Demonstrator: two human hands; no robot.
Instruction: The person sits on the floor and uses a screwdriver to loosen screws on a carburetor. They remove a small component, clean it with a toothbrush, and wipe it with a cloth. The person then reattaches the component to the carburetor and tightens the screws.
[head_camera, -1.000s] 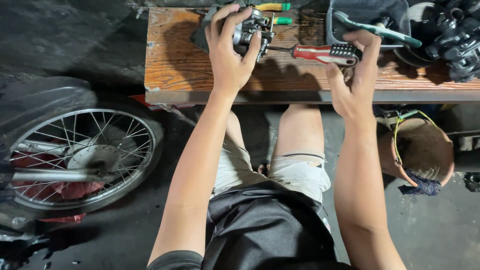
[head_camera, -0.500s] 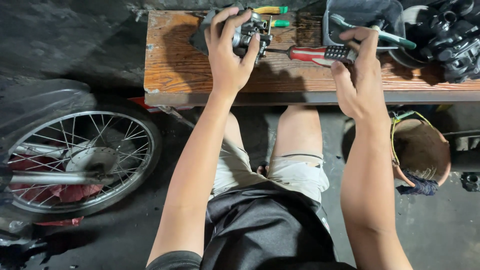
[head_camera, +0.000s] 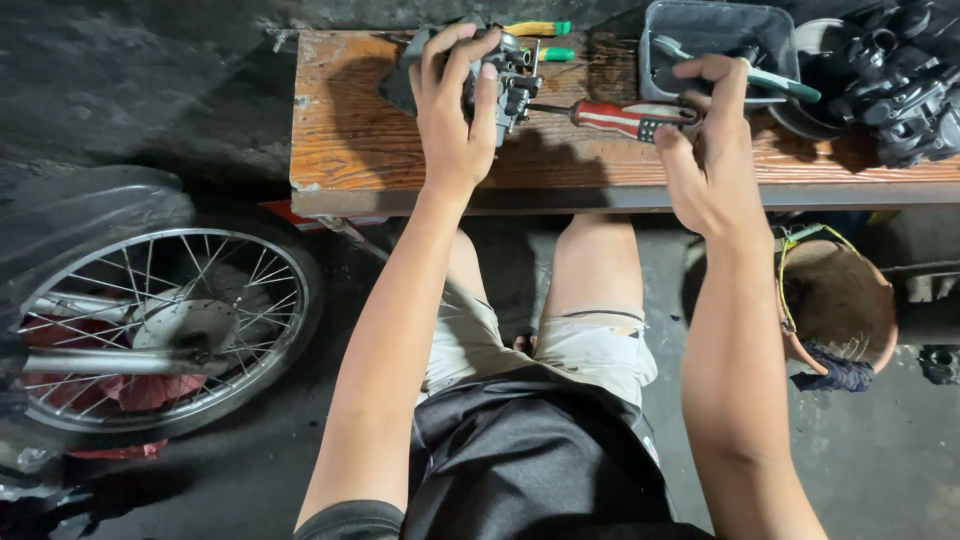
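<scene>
- Nearest the camera, black cloth and pale, creased shorts are seen at 6 o'clock, with two bare knees drawn up under the bench edge.
- At 9 o'clock a spoked wheel (head_camera: 150, 335) is parked, its thin bright wires fanned out from a dull metal hub inside a black rubber tyre.
- At 3 o'clock a round, rust-brown pot (head_camera: 838, 300) is set on the floor, with a dark rag hung at its lower rim.
- A wooden bench (head_camera: 370, 150) of orange, strongly grained planks is laid across 12 o'clock, its front edge worn.
- The left hand (head_camera: 455, 120) is closed over a grey cast-metal carburettor (head_camera: 505, 72), a lumpy body with small fittings, held on the bench at 12 o'clock.
- The right hand (head_camera: 705, 150) is wrapped narrowly around the red, ribbed plastic handle of a screwdriver (head_camera: 615, 118); the steel shaft is pointed towards 9 o'clock and its tip is met by the carburettor.
- Behind the carburettor, yellow and green tool handles (head_camera: 545, 40) are laid.
- At 1 o'clock a grey plastic tray (head_camera: 700, 25) is placed, a teal-handled tool (head_camera: 780, 85) resting across it.
- At 2 o'clock black engine parts (head_camera: 905, 90) are heaped.
</scene>
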